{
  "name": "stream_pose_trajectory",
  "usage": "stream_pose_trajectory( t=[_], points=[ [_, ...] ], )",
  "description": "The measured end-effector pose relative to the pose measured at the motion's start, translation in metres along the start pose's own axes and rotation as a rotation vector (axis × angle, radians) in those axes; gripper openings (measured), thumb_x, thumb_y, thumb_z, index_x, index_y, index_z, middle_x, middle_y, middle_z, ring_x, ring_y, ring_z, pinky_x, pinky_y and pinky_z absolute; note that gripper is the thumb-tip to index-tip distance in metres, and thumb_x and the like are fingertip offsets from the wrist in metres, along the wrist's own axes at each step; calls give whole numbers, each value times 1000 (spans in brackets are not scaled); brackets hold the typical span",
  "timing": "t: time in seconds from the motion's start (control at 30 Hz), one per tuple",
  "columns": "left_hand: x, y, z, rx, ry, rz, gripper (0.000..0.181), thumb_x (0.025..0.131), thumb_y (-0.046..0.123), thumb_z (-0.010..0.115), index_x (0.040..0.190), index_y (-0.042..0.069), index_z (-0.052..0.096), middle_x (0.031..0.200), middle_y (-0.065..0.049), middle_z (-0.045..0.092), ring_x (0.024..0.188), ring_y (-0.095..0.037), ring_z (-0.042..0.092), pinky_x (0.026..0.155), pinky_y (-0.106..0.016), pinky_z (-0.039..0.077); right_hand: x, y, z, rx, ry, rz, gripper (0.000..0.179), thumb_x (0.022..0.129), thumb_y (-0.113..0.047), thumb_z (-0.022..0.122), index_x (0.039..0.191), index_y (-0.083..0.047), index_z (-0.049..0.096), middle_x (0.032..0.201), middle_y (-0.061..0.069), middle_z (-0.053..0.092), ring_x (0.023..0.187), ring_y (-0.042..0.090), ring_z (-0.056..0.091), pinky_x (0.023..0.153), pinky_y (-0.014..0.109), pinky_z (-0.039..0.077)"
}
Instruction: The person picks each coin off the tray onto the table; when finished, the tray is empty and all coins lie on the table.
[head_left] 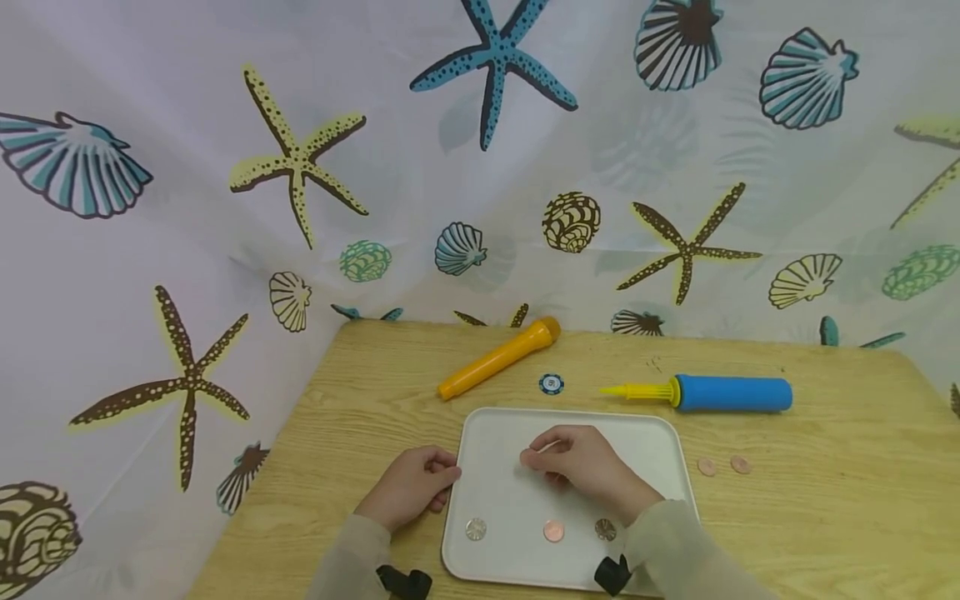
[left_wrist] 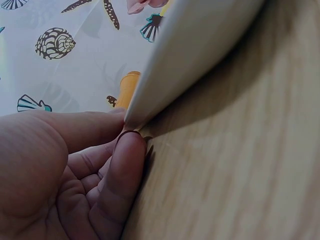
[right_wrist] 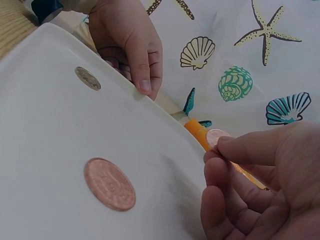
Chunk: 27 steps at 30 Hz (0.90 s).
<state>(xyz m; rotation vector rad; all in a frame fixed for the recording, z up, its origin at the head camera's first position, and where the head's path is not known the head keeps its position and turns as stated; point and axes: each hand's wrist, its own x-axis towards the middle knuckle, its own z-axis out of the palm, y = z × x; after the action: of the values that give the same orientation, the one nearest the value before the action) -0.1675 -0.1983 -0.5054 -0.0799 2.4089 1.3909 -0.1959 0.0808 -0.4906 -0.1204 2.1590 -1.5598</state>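
Observation:
My right hand is over the white tray, pinching a copper coin between thumb and fingertips; the coin stays off the tray surface. At the tray's left edge, my left hand pinches the rim with the thumb on top and a finger at the side, clearest in the left wrist view. Along the near part of the tray lie a silver coin on the left, a copper coin in the middle and a darker silver coin beside the right wrist.
Two copper coins lie on the wooden table right of the tray. Behind it are an orange toy microphone, a blue poker chip and a blue hand pump with a yellow nozzle. A patterned curtain hangs behind the table.

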Motion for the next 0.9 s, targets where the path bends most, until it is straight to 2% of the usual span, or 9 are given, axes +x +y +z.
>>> stream_pose_trajectory(
  t=[0.37,0.6,0.9],
  points=[
    [-1,2,0,-4,-6,2,29,101,21,64,119,0,64,91,-7,66,72,-17,62,65,-32,58,-7,-8,-19,8,52,-7,29,84,-34,83,101,-12,75,84,7,73,70,18,63,64,30,54],
    [1,-1,0,-20,-5,5,27,101,20,64,118,0,63,91,-7,66,72,-17,62,65,-32,58,-8,-4,-29,-13,106,28,29,83,-36,84,100,-14,75,81,6,72,72,20,63,66,31,53],
    [1,2,2,-22,-4,4,27,100,20,65,119,-1,63,91,-7,65,72,-17,61,65,-32,58,-18,4,-43,-3,156,3,26,87,-32,81,100,-10,73,87,6,73,75,21,62,66,30,54]
  ],
)
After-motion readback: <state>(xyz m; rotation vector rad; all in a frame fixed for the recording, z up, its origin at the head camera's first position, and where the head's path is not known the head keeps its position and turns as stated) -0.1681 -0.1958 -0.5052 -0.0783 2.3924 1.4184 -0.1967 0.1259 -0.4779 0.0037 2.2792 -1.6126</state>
